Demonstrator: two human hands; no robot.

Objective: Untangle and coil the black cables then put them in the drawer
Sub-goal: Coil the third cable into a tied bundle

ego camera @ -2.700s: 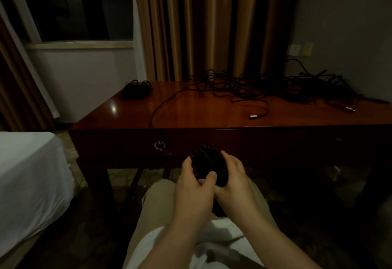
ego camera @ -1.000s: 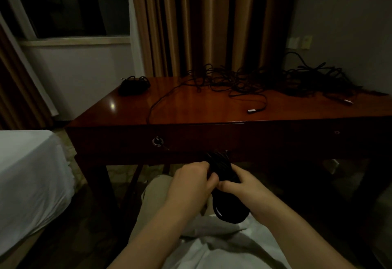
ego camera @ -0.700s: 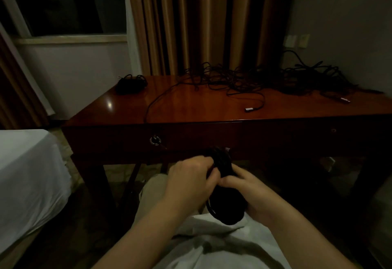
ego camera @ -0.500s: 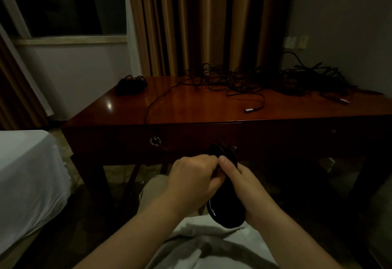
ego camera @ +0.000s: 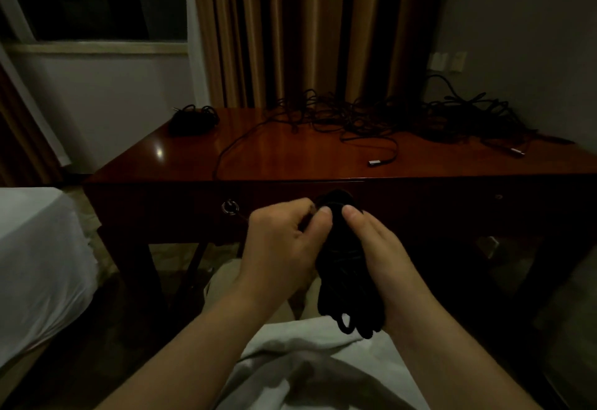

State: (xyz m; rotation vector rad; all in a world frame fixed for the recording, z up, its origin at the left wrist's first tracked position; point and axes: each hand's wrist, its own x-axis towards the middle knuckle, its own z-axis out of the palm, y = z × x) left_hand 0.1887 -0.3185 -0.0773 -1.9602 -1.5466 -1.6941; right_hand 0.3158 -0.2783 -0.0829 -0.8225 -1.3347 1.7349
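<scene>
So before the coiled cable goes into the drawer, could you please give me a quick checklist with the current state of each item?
1. Coiled cable held by both hands: ok; left hand pinches the top, right hand grips the side.
2. Coil end secured: cannot tell.
3. Drawer open: not ok, front looks closed.
4. Key in lock: ok.
5. Tangled cables on desk all coiled: not ok.

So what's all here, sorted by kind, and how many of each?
Coiled cable bundles: 2, one in both hands, one on the desk's far left corner
Tangled cable heaps: 1, along the back of the desk
Desks: 1
Hands: 2, left hand, right hand
Total: 6
</scene>
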